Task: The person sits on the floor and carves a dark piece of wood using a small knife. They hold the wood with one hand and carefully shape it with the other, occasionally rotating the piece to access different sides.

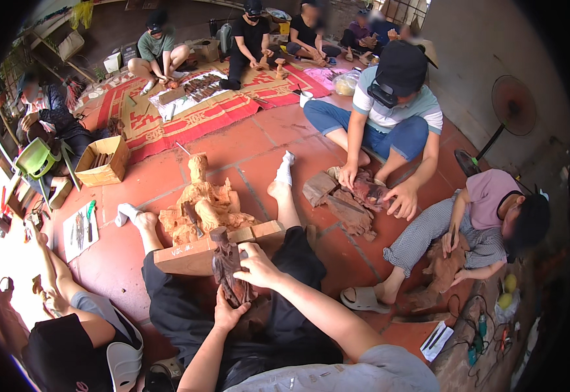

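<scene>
A dark brown carved wooden figurine [223, 259] of a robed figure with a flat-topped hat stands upright between my legs. My left hand [230, 311] is closed round its lower part. Against the figurine's right side, at about mid-height, rests my right hand [259, 266] with bent, closed fingers; whatever they may hold is hidden. Just beyond it lies a thick wooden block [190, 256] across my legs. Behind the block stands a larger pale wood carving [210, 199], with a dark tool [192, 219] leaning on it.
At right a person [396, 111] handles reddish carved wood [368, 191]; another [487, 215] works on a carving [443, 264]. Tools lie on white paper [80, 230] at left, near a box [103, 161]. More people sit round a red mat [147, 134]. A fan [513, 104] stands right.
</scene>
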Demonstrator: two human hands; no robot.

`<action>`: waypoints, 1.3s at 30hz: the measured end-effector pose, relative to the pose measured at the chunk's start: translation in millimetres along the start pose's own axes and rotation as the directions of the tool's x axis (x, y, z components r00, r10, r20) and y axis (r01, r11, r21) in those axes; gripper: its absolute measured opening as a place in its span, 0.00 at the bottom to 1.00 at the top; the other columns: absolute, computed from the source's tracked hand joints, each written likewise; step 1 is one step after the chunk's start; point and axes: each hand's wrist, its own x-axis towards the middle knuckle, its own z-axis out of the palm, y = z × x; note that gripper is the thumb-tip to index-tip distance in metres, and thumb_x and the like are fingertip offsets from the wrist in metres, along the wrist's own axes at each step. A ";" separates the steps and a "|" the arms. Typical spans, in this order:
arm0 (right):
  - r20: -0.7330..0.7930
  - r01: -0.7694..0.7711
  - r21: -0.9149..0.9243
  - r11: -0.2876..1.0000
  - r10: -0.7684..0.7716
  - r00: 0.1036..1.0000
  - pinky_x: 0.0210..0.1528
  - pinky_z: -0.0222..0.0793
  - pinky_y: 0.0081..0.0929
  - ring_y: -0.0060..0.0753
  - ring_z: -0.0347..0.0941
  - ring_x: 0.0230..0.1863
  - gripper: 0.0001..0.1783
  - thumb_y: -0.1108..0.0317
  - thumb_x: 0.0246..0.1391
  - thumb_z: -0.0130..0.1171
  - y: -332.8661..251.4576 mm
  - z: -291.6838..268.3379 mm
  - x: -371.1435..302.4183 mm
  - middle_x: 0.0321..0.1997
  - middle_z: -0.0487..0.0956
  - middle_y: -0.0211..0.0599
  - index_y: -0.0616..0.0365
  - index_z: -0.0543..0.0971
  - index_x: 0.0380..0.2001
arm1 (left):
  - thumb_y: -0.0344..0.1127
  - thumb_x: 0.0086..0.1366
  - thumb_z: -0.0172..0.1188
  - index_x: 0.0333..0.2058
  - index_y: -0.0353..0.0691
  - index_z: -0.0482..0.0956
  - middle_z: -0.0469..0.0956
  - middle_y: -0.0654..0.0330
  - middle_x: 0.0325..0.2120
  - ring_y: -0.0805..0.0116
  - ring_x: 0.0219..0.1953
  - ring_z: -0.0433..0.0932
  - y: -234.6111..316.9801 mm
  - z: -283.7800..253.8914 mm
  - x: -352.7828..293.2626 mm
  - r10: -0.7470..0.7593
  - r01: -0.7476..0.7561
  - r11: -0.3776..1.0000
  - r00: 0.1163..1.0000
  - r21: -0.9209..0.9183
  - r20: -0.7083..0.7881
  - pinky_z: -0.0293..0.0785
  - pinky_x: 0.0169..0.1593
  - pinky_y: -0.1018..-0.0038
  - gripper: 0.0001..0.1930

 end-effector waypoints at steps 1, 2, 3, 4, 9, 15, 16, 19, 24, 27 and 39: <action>0.011 -0.037 0.054 0.998 0.036 0.999 0.58 0.61 0.40 0.49 0.64 0.55 0.15 0.62 0.43 0.69 2.3 -1.1 5.9 0.49 0.70 0.43 0.63 0.81 0.27 | 0.50 0.43 0.75 0.65 0.38 0.49 0.65 0.42 0.58 0.49 0.58 0.69 -0.7 1.3 -0.2 0.011 -0.011 1.000 1.000 -0.009 0.002 0.66 0.60 0.63 0.56; -0.038 -0.040 0.081 0.996 0.043 0.998 0.55 0.64 0.39 0.47 0.67 0.51 0.14 0.63 0.43 0.69 14.2 4.0 9.1 0.46 0.71 0.44 0.65 0.79 0.24 | 0.50 0.43 0.75 0.65 0.38 0.49 0.65 0.42 0.58 0.49 0.58 0.69 -3.2 4.1 0.9 0.021 -0.021 1.000 1.000 -0.019 0.004 0.66 0.60 0.63 0.56; -0.131 0.027 0.073 0.997 -0.017 0.991 0.50 0.66 0.40 0.46 0.68 0.47 0.17 0.63 0.42 0.69 14.1 7.1 14.7 0.42 0.70 0.40 0.66 0.76 0.19 | 0.50 0.43 0.75 0.65 0.38 0.49 0.65 0.43 0.58 0.49 0.58 0.69 -7.5 2.8 3.7 0.029 -0.030 0.999 1.000 -0.026 -0.008 0.66 0.60 0.63 0.56; -0.129 0.016 0.091 0.996 -0.004 0.992 0.52 0.65 0.40 0.46 0.68 0.48 0.16 0.63 0.42 0.69 12.5 8.5 12.6 0.44 0.70 0.41 0.66 0.76 0.19 | 0.49 0.43 0.75 0.65 0.38 0.49 0.65 0.43 0.58 0.49 0.58 0.69 -10.7 4.0 4.5 0.049 -0.050 0.997 0.999 -0.051 -0.010 0.66 0.60 0.63 0.56; -0.086 0.067 0.012 0.998 -0.066 0.994 0.60 0.60 0.42 0.50 0.61 0.57 0.15 0.62 0.39 0.71 -2.5 8.4 -7.3 0.53 0.67 0.45 0.64 0.80 0.20 | 0.49 0.43 0.75 0.65 0.38 0.49 0.65 0.43 0.58 0.50 0.59 0.69 -8.3 1.9 0.2 0.040 -0.040 0.999 0.999 -0.022 0.001 0.67 0.60 0.63 0.56; -0.163 -0.003 0.151 0.989 0.028 0.986 0.52 0.64 0.39 0.46 0.66 0.48 0.13 0.64 0.43 0.68 19.2 14.5 5.4 0.43 0.70 0.42 0.63 0.79 0.25 | 0.45 0.43 0.77 0.64 0.39 0.52 0.70 0.46 0.55 0.50 0.57 0.71 -24.4 13.2 8.7 0.093 -0.095 0.982 0.995 -0.164 -0.020 0.68 0.59 0.65 0.54; -0.182 0.038 0.152 0.988 -0.009 0.983 0.53 0.65 0.39 0.45 0.67 0.49 0.13 0.63 0.43 0.69 12.6 15.9 7.5 0.43 0.71 0.42 0.62 0.80 0.27 | 0.46 0.42 0.77 0.64 0.39 0.52 0.70 0.46 0.55 0.50 0.57 0.71 -38.8 14.7 5.1 0.139 -0.141 0.969 0.990 -0.205 -0.024 0.68 0.59 0.64 0.54; -0.138 0.024 0.056 0.998 -0.016 0.990 0.62 0.59 0.42 0.49 0.63 0.58 0.14 0.62 0.42 0.70 -4.8 10.6 -6.6 0.50 0.69 0.42 0.61 0.83 0.29 | 0.48 0.41 0.76 0.65 0.41 0.51 0.68 0.46 0.57 0.51 0.58 0.70 -20.0 8.1 5.1 0.112 -0.113 0.993 0.993 -0.028 -0.035 0.67 0.60 0.64 0.56; -0.073 0.028 -0.008 1.000 -0.028 0.997 0.59 0.60 0.41 0.50 0.62 0.56 0.14 0.60 0.42 0.70 3.4 2.8 0.1 0.49 0.69 0.44 0.61 0.81 0.26 | 0.50 0.42 0.76 0.65 0.39 0.50 0.66 0.45 0.58 0.51 0.59 0.69 -16.8 5.8 6.0 0.075 -0.075 0.995 0.997 -0.071 -0.002 0.66 0.61 0.63 0.56; -0.158 -0.007 0.065 0.998 0.017 0.987 0.52 0.63 0.40 0.46 0.67 0.46 0.12 0.62 0.44 0.69 7.5 1.1 6.3 0.38 0.70 0.40 0.58 0.82 0.31 | 0.51 0.42 0.75 0.65 0.38 0.51 0.66 0.46 0.58 0.51 0.59 0.69 -6.7 5.0 10.0 0.071 -0.072 0.997 0.997 -0.025 -0.010 0.66 0.61 0.64 0.56; -0.125 -0.054 0.109 0.993 0.067 0.990 0.53 0.66 0.36 0.46 0.67 0.50 0.15 0.63 0.42 0.70 12.4 7.7 8.5 0.45 0.70 0.40 0.64 0.77 0.21 | 0.52 0.44 0.75 0.65 0.38 0.49 0.64 0.43 0.59 0.49 0.60 0.67 -14.9 7.2 8.7 0.049 -0.048 0.999 0.998 -0.024 0.025 0.65 0.61 0.63 0.56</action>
